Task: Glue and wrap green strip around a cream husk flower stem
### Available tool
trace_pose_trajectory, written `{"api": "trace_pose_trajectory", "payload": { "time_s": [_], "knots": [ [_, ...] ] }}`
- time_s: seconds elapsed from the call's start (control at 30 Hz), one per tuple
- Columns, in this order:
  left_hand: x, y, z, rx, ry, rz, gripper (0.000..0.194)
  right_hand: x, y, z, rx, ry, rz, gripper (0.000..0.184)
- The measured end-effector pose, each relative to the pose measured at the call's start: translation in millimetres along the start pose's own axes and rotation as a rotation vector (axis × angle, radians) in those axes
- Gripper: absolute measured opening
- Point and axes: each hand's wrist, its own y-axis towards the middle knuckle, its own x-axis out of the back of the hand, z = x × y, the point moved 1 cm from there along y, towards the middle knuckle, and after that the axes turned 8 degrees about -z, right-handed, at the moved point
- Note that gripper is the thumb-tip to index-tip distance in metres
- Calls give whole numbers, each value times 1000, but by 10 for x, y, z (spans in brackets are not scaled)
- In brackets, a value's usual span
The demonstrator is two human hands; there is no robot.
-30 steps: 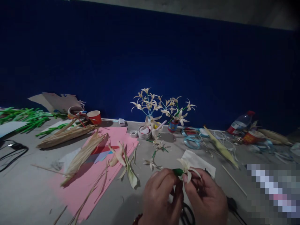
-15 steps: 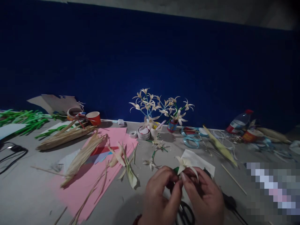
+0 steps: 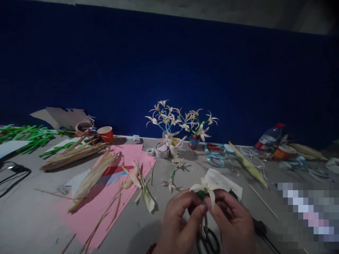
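Note:
My left hand (image 3: 180,220) and my right hand (image 3: 233,220) meet low in the middle of the view, both pinched on one small handmade flower (image 3: 205,185). It has pale cream petals and a green wrapped base (image 3: 200,194) caught between my fingertips. Black-handled scissors (image 3: 209,240) lie on the grey table (image 3: 31,211) just under my hands. A white sheet of paper (image 3: 225,181) lies right behind the flower.
A bunch of finished pale flowers (image 3: 181,121) stands in small cups at the back. Pink paper (image 3: 106,197) with dried husk strips (image 3: 92,176) lies to the left, beside a red cup (image 3: 106,133) and green stems (image 3: 29,135). Blue ribbon (image 3: 215,157) and a plastic bottle (image 3: 270,135) are right.
The flower has turned between my fingers and its petals now spread upward. My hands have stayed close together in the same spot, and the scissors under them show more.

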Motion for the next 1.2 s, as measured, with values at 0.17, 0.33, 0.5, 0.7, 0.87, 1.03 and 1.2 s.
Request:
{"api": "trace_pose_trajectory", "payload": {
  "time_s": [0.17, 0.33, 0.5, 0.7, 0.87, 1.03, 1.2],
  "knots": [
    [25, 50, -44, 298, -180, 91, 39, 7, 30, 18, -255, 132, 55, 14],
    [5, 44, -14, 463, -324, 136, 44, -18, 66, 59, -338, 201, 26, 18],
    [21, 14, -18, 133, -52, 14, 20, -18, 116, 42, -281, 212, 77, 13],
    [-11, 17, -25, -139, 76, -67, 11, 14, 85, -51, -252, 183, -14, 18],
    [-10, 29, 3, -83, -17, -28, 15, 8, 86, -43, -200, 194, 16, 12],
    [21, 77, -10, 376, -323, 88, 32, -33, 47, 83, -247, 223, 39, 11],
    [10, 106, -21, 611, -506, 181, 37, -17, 41, 98, -312, 243, 6, 16]
  ]
}}
